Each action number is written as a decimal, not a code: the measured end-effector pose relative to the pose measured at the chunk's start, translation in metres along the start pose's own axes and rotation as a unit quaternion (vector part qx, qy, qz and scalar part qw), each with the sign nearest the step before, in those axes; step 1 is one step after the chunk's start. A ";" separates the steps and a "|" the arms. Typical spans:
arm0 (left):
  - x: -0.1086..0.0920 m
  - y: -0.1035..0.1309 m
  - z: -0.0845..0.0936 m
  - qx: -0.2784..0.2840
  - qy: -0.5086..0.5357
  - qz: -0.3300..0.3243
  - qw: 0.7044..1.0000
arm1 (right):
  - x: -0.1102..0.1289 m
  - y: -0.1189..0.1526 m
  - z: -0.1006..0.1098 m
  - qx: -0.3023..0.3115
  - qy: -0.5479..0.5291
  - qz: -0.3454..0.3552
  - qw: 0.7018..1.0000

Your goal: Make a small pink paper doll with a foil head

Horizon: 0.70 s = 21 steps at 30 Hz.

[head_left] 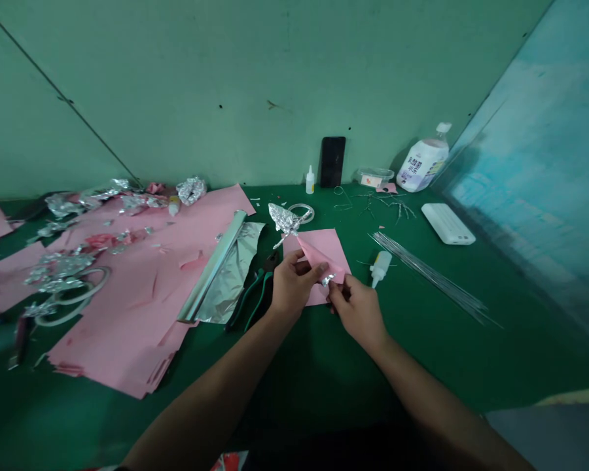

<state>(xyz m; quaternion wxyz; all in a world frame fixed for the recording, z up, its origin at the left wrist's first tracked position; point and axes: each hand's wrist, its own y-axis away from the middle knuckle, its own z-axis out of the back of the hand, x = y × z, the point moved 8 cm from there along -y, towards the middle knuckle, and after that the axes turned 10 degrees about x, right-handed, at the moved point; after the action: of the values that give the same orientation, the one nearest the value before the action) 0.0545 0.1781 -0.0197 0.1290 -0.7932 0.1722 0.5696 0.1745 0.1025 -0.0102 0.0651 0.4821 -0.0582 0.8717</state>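
A pink paper cone (pixel 320 255) is pinched in my left hand (pixel 294 280), its point toward the back left. My right hand (pixel 357 303) grips the cone's wide near end, where a bit of crumpled foil (pixel 327 280) shows. Beneath both lies a flat pink sheet (pixel 338 243) on the green table. Just behind the cone sits a crumpled foil piece (pixel 285 218) against a clear tube ring (pixel 305 210). Green-handled pliers (pixel 260 288) lie left of my left hand. A small white glue bottle (pixel 381 267) lies right of my right hand.
To the left are stacked pink sheets (pixel 122 314), a foil roll (pixel 216 261) and foil scraps (pixel 69 268). A wire bundle (pixel 432 278) and white power bank (pixel 447 224) lie right. A phone (pixel 332 161), upright glue bottle (pixel 309 181), plastic box (pixel 374 176) and drink bottle (pixel 423 163) line the wall.
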 end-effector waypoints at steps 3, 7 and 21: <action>0.000 -0.001 0.005 -0.013 -0.033 -0.015 0.999 | -0.001 -0.002 0.000 -0.003 0.048 0.007 0.999; -0.001 -0.003 0.009 -0.018 -0.051 -0.026 0.998 | -0.001 -0.002 0.001 -0.011 0.053 0.024 0.998; 0.000 -0.001 0.006 -0.018 -0.052 -0.010 0.998 | 0.001 0.005 0.012 -0.122 0.058 0.068 0.989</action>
<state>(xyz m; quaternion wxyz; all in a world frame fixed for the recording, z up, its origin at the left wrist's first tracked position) 0.0500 0.1815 -0.0211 0.1291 -0.7665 0.1466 0.6119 0.1833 0.0956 -0.0029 0.0672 0.4143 -0.1928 0.8869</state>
